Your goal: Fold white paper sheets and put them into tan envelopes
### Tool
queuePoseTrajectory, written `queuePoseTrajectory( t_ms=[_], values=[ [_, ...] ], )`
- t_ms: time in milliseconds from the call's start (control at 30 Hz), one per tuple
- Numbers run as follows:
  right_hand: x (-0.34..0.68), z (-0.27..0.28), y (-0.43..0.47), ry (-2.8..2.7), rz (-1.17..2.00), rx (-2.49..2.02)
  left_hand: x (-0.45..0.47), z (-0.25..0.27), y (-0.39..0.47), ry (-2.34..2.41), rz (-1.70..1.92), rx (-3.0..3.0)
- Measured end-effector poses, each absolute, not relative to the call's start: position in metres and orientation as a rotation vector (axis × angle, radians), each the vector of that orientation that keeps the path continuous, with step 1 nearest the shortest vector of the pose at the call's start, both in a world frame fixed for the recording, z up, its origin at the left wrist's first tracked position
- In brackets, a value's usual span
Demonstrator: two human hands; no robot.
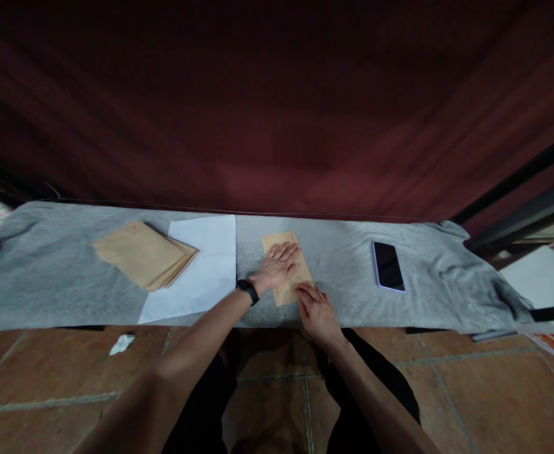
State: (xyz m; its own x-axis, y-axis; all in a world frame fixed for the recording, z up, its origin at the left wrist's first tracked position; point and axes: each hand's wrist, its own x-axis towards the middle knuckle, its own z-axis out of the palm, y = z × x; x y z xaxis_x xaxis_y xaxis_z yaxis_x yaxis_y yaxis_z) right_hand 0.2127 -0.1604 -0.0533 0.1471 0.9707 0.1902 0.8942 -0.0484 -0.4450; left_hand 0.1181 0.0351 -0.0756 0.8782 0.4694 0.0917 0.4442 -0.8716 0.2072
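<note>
A brown paper envelope [284, 295] lies slantwise on the grey cloth in front of me. My left hand [279, 263], with a black watch on its wrist, lies flat across the envelope's middle, fingers stretched out. At the lower right edge of the same envelope is my right hand [315, 309]. Its fingers are bent and close together on the paper edge, and part of that edge is hidden under them. To the left, a fanned stack of brown envelopes [139, 252] rests partly on a white sheet [215, 258].
A phone [388, 266] with a pale purple case lies on the grey cloth [343, 252] at the right. Behind the bench hangs a dark red curtain [277, 126]. A crumpled white scrap [122, 343] is on the tiled floor [59, 372]. Dark metal bars [518, 183] stand at the right.
</note>
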Motion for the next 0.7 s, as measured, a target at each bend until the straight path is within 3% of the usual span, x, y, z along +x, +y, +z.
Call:
queuePoseTrajectory(
  t_ms=[700],
  values=[
    [0.234,-0.059,-0.157,-1.472,0.339,-1.940,0.069,-0.064,-0.056,0.394,0.167,3.010]
  ],
)
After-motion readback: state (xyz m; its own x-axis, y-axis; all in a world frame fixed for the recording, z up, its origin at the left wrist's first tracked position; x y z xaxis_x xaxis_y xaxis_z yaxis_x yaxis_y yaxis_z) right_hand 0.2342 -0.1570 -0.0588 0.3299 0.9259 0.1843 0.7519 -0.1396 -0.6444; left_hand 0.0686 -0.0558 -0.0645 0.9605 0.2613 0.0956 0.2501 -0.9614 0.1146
